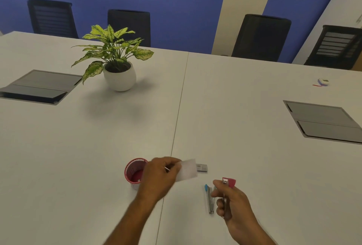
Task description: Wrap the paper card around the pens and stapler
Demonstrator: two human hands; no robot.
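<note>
Two hands grip: left hand (159, 176) pinches white paper (188, 169) (blurred); right hand (231, 201) holds opened stapler (219, 195).

The table (235, 97) under my hands is a smooth, matt, off-white laminate, with a thin seam down the middle. In my left hand (158, 178) I pinch a slip of paper (188, 169), white and matt, blurred at its edges. My right hand (229, 199) grips a stapler (228, 183) whose top looks like glossy pink plastic over bright metal; its opened metal arm (209, 199) shines silver, tipped with blue plastic. The small box of staples (201, 167) looks like grey card. The pen cup (135, 172) is red perforated mesh, probably metal. The plant pot (119, 78) is smooth matt white, perhaps ceramic. The cable hatches (323, 121) look like brushed grey metal.
</note>
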